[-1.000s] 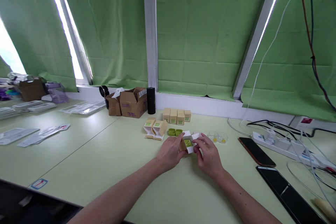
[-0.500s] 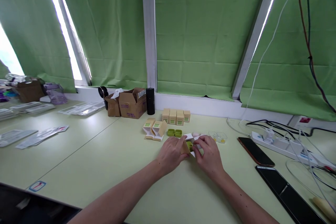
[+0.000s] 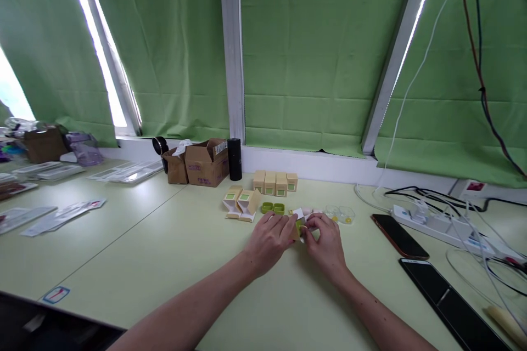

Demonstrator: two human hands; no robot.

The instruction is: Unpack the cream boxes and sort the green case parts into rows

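My left hand (image 3: 269,240) is wrapped round a small cardboard box (image 3: 295,233), kraft brown outside and white inside. Its open end faces right, and something green shows within. Pinched at that opening, my right hand (image 3: 327,241) touches the box's edge; the fingers partly hide what they grip. Just beyond the left hand sit two joined green square cups (image 3: 273,208). Left of these, two opened kraft boxes (image 3: 241,203) lie with white insides showing. A clear plastic pack (image 3: 340,214) with yellow bits rests past the right hand.
Several closed kraft boxes (image 3: 275,182) stand near the wall, beside a black cylinder (image 3: 234,159) and an open carton (image 3: 207,163). At right are a phone (image 3: 400,236), a larger black device (image 3: 447,296) and a power strip (image 3: 440,230) with tangled cables. Flat packets (image 3: 63,216) lie left.
The box has turned and its white flaps show less. My right fingers have closed in at its opening, and my left fingers now cover more of it.
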